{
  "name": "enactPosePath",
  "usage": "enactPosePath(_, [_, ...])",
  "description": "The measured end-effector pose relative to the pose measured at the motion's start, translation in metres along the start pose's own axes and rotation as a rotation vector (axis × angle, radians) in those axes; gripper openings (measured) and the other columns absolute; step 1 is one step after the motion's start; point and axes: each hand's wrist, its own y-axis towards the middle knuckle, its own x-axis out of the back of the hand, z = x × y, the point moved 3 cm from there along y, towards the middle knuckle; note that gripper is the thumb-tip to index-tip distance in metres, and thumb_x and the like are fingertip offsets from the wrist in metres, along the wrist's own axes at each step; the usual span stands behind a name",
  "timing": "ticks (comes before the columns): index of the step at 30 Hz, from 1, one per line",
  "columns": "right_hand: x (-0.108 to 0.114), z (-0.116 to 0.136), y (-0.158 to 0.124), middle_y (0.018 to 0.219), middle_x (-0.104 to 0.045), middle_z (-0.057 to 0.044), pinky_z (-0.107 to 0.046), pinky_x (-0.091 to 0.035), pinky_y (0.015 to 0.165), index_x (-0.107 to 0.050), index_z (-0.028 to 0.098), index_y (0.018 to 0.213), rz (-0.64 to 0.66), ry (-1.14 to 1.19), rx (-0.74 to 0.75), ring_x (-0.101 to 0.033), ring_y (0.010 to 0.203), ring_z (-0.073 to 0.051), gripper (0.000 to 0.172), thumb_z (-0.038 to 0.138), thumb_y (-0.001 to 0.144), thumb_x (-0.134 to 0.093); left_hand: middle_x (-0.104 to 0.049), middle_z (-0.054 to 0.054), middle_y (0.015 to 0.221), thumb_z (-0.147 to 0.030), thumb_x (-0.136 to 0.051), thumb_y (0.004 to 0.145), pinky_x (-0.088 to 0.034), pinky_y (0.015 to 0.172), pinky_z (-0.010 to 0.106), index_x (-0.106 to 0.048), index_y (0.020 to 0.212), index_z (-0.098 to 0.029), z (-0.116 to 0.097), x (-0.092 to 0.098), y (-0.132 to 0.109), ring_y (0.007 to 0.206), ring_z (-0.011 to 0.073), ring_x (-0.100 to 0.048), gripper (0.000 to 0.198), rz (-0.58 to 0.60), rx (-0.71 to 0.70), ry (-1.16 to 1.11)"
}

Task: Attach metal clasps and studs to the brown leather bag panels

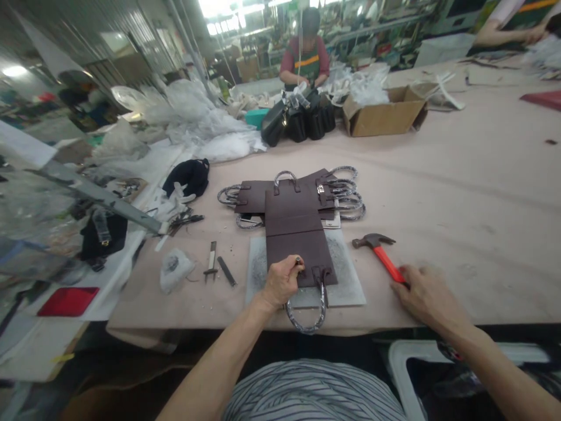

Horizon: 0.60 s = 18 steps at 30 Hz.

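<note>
1. Your left hand (280, 283) sits over the near left part of the grey slab (350, 286), fingers curled tight round a small metal tool (298, 261). Only the tool's top pokes out above the fist.
2. The tool stands about upright on the brown leather panel (298, 234), close to the panel's near edge.
3. The panel lies flat on the slab and runs off the slab's far edge. Its wrapped loop handle (307, 316) hangs past the slab's near edge, just right of your left wrist.
4. Your right hand (423, 295) is right of the slab, palm down, fingertips on the end of the hammer's red grip. Can't tell if the fingers are closed round it.
5. The hammer (381, 255) lies on the table (460, 193) just right of the slab, head pointing away from you.
6. Behind the slab is a stack of more brown panels (249, 199) with wrapped handles (350, 199) fanned out on both sides.
7. Left of the slab lie two small hand tools (213, 260) and a crumpled white bag (175, 269), with a black cloth (188, 177) further back.
8. Far behind the slab, a co-worker (305, 55) stands over black bags (302, 120), with a cardboard box (383, 114) to their right.
</note>
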Motion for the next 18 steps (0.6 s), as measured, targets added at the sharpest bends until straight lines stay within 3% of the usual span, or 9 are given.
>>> enactPosePath(2, [-0.004, -0.009, -0.007, 0.062, -0.051, -0.004, -0.036, -0.041, 0.055, -0.05, 0.025, 0.069, 0.172, 0.169, -0.148, -0.049, 0.056, -0.021, 0.015, 0.035, 0.074, -0.06, -0.073, 0.005, 0.09, -0.024, -0.049, 0.096, -0.053, 0.081, 0.026, -0.064, 0.094, -0.023, 0.001, -0.001, -0.001, 0.083, 0.0176, -0.07, 0.015, 0.022, -0.003, 0.019])
enactPosePath(4, [-0.008, -0.002, -0.012, 0.061, -0.048, -0.001, -0.032, -0.039, 0.05, -0.046, 0.025, 0.069, 0.369, 0.484, -0.317, -0.046, 0.053, -0.018, 0.016, 0.032, 0.072, -0.06, -0.073, 0.005, 0.09, -0.024, -0.048, 0.096, -0.053, 0.082, 0.026, -0.064, 0.094, -0.023, 0.001, -0.001, -0.001, 0.084, 0.0175, -0.07, 0.016, 0.037, -0.017, 0.014])
enactPosePath(6, [-0.007, 0.019, -0.016, 0.061, -0.045, 0.001, -0.028, -0.038, 0.045, -0.046, 0.024, 0.071, 0.523, 0.778, -0.419, -0.042, 0.049, -0.014, 0.015, 0.033, 0.073, -0.058, -0.073, 0.004, 0.089, -0.023, -0.048, 0.097, -0.053, 0.08, 0.026, -0.064, 0.094, -0.023, 0.002, -0.001, -0.001, 0.083, 0.0172, -0.07, 0.016, 0.032, -0.048, -0.006])
enactPosePath(9, [0.011, 0.062, -0.021, 0.06, -0.034, 0.006, -0.021, -0.029, 0.039, -0.041, 0.024, 0.073, 0.584, 1.003, -0.52, -0.029, 0.042, -0.009, 0.022, 0.04, 0.076, -0.057, -0.072, 0.004, 0.086, -0.02, -0.049, 0.096, -0.052, 0.078, 0.025, -0.064, 0.093, -0.022, 0.004, -0.002, -0.001, 0.08, 0.0164, -0.069, 0.016, 0.011, -0.09, -0.022])
enactPosePath(11, [0.033, 0.092, -0.024, 0.059, -0.031, 0.009, -0.02, -0.024, 0.036, -0.041, 0.025, 0.077, 0.537, 1.043, -0.525, -0.024, 0.04, -0.007, 0.03, 0.05, 0.081, -0.057, -0.071, 0.003, 0.084, -0.018, -0.05, 0.096, -0.052, 0.076, 0.025, -0.064, 0.091, -0.021, 0.006, -0.003, 0.0, 0.078, 0.0159, -0.069, 0.015, -0.001, -0.116, -0.027])
enactPosePath(12, [0.048, 0.107, -0.024, 0.058, -0.032, 0.009, -0.02, -0.024, 0.036, -0.043, 0.025, 0.08, 0.475, 0.995, -0.458, -0.025, 0.039, -0.008, 0.035, 0.058, 0.084, -0.054, -0.071, 0.003, 0.083, -0.017, -0.05, 0.095, -0.052, 0.075, 0.024, -0.064, 0.091, -0.021, 0.007, -0.003, 0.0, 0.077, 0.0157, -0.069, 0.015, -0.007, -0.128, -0.029])
enactPosePath(14, [0.079, 0.135, -0.023, 0.056, -0.039, 0.007, -0.022, -0.028, 0.038, -0.047, 0.024, 0.082, 0.257, 0.801, -0.203, -0.034, 0.041, -0.01, 0.041, 0.064, 0.09, -0.047, -0.071, 0.003, 0.082, -0.016, -0.051, 0.095, -0.052, 0.074, 0.024, -0.064, 0.09, -0.02, 0.009, -0.004, 0.001, 0.075, 0.0152, -0.068, 0.014, -0.018, -0.144, -0.031])
enactPosePath(16, [0.101, 0.158, -0.024, 0.056, -0.046, 0.004, -0.024, -0.03, 0.043, -0.048, 0.024, 0.081, 0.008, 0.575, 0.061, -0.042, 0.045, -0.012, 0.039, 0.06, 0.095, -0.043, -0.071, 0.003, 0.081, -0.016, -0.051, 0.095, -0.052, 0.074, 0.024, -0.064, 0.09, -0.02, 0.01, -0.005, 0.001, 0.075, 0.0151, -0.068, 0.014, -0.029, -0.155, -0.03])
enactPosePath(18, [0.106, 0.172, -0.028, 0.053, -0.047, 0.003, -0.026, -0.028, 0.046, -0.047, 0.024, 0.077, -0.092, 0.39, 0.267, -0.042, 0.044, -0.013, 0.034, 0.051, 0.097, -0.04, -0.072, 0.003, 0.082, -0.016, -0.052, 0.094, -0.052, 0.074, 0.024, -0.064, 0.091, -0.02, 0.01, -0.006, 0.001, 0.076, 0.0154, -0.069, 0.014, -0.031, -0.159, -0.021])
